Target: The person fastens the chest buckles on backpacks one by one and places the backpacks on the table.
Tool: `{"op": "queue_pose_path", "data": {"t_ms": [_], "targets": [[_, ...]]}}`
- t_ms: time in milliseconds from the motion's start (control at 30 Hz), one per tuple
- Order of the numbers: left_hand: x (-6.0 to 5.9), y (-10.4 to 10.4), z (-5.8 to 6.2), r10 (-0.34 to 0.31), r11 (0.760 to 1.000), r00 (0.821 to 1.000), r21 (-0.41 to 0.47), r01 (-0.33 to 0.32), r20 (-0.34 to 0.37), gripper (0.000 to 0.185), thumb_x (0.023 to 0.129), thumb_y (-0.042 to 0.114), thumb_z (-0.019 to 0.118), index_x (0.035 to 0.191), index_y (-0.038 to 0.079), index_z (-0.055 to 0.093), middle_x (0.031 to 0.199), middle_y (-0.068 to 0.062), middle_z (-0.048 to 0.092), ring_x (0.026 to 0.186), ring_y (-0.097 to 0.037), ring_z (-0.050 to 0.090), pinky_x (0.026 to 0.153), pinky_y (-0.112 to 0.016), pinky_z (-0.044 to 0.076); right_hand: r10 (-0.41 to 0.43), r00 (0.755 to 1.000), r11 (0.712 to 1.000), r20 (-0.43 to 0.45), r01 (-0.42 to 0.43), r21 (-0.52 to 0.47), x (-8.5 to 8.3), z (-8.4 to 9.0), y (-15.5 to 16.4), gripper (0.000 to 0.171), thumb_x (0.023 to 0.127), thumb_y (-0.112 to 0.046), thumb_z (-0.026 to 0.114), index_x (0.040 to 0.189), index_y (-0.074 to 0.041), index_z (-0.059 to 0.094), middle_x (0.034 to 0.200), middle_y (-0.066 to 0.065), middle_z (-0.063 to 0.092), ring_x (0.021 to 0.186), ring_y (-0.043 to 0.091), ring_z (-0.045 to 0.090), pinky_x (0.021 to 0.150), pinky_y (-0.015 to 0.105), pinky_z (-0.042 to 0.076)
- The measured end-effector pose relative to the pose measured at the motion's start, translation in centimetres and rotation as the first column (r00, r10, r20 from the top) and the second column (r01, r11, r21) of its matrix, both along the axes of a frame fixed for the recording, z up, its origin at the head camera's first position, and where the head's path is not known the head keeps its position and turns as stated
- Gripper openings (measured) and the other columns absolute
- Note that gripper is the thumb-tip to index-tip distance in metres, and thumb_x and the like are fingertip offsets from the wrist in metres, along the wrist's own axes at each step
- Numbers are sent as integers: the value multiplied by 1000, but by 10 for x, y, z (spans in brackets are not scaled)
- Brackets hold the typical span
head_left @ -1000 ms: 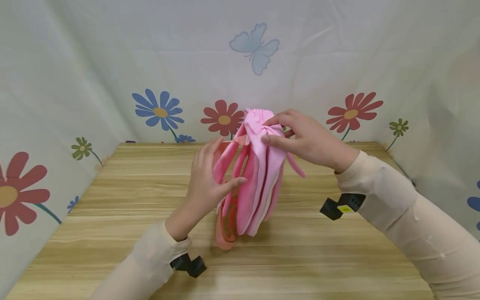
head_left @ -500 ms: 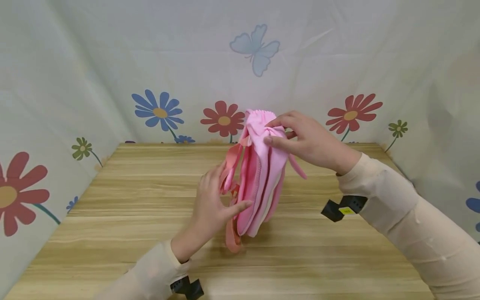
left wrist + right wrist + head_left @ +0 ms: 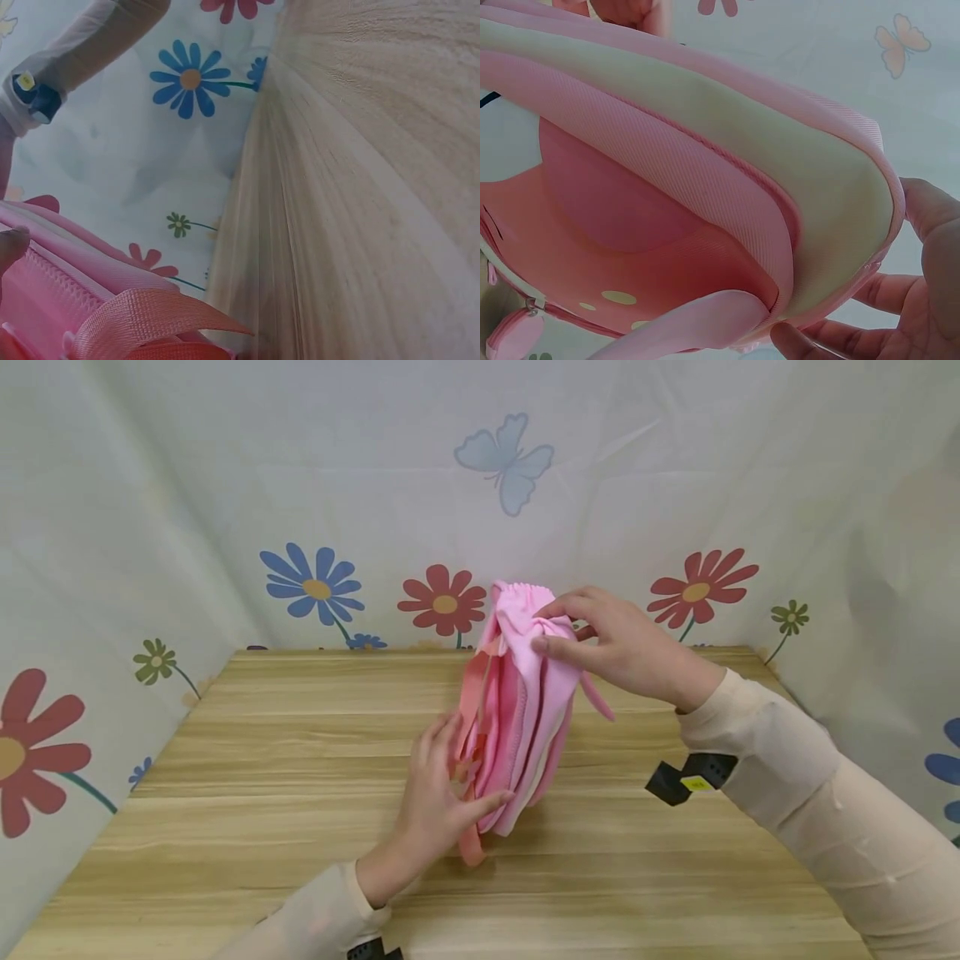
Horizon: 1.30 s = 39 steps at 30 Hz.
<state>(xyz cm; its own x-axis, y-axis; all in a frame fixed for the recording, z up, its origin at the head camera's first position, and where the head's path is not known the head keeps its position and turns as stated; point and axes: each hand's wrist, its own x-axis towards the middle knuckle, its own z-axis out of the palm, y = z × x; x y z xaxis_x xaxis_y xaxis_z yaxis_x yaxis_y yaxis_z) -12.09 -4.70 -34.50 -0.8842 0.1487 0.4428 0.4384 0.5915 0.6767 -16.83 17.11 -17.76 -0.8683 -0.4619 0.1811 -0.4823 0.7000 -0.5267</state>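
Observation:
A pink backpack [image 3: 525,710] with salmon straps [image 3: 471,693] hangs upright just over the wooden table [image 3: 225,760]. My right hand [image 3: 546,628] pinches its bunched top near the back wall. My left hand [image 3: 459,775] grips the lower left side, thumb under the bag's bottom edge and fingers on the straps. In the left wrist view a fingertip [image 3: 10,244] touches the pink fabric [image 3: 45,300] above a salmon strap [image 3: 142,322]. The right wrist view shows the padded pink and cream panels [image 3: 705,150] close up, with my right hand's fingers [image 3: 930,225] at the edge.
Floral cloth walls [image 3: 300,485] enclose the table on the left, back and right. A black wrist camera [image 3: 686,777] hangs under my right sleeve. Bare wood [image 3: 360,187] lies to the left, right and front of the bag.
My left hand has slid down the straps from the bag's middle to its lower end. The straps are gathered closer to the bag. My right hand has kept its hold on the top.

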Motion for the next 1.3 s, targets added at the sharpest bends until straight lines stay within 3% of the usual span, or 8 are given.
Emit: {"op": "queue_pose_path", "data": {"t_ms": [233, 633, 1000, 1100, 1300], "targets": [[-3, 3, -5, -17, 1000, 1000, -15, 17, -14, 93, 59, 45, 80, 134, 11, 37, 129, -8, 40, 117, -20, 37, 93, -42, 41, -9, 1000, 1000, -1, 9, 2, 0, -1, 1, 45, 85, -45, 54, 121, -17, 53, 125, 2, 47, 104, 20, 56, 88, 38, 49], [-8, 8, -15, -134, 991, 990, -27, 133, -38, 91, 59, 38, 82, 134, 12, 37, 136, -8, 34, 124, -17, 29, 97, -41, 38, -34, 999, 999, 36, 35, -40, 3, -7, 13, 42, 85, -44, 56, 120, -20, 53, 127, 0, 45, 110, 21, 53, 94, 41, 44], [-13, 16, -21, -212, 977, 973, -31, 211, -91, 89, 61, 39, 81, 135, 18, 36, 138, -6, 33, 129, -19, 26, 100, -41, 37, -40, 999, 993, 16, 41, -114, 6, -18, 37, 36, 86, -32, 58, 118, -16, 55, 121, 1, 49, 111, 14, 48, 97, 37, 43], [-14, 18, -21, -221, 975, 971, -36, 218, -89, 89, 61, 39, 80, 136, 19, 36, 138, -4, 33, 129, -18, 26, 100, -41, 37, -35, 999, 992, 11, 36, -119, 8, -22, 45, 34, 87, -29, 57, 119, -17, 55, 121, -1, 50, 110, 13, 48, 96, 35, 43], [-14, 22, -21, -224, 973, 970, -83, 217, -92, 88, 61, 42, 80, 134, 17, 38, 136, -3, 34, 127, -19, 28, 100, -40, 36, -39, 999, 992, 29, 42, -119, 11, -30, 58, 34, 88, -26, 56, 122, -21, 53, 123, -3, 51, 109, 14, 52, 89, 19, 46]]}}
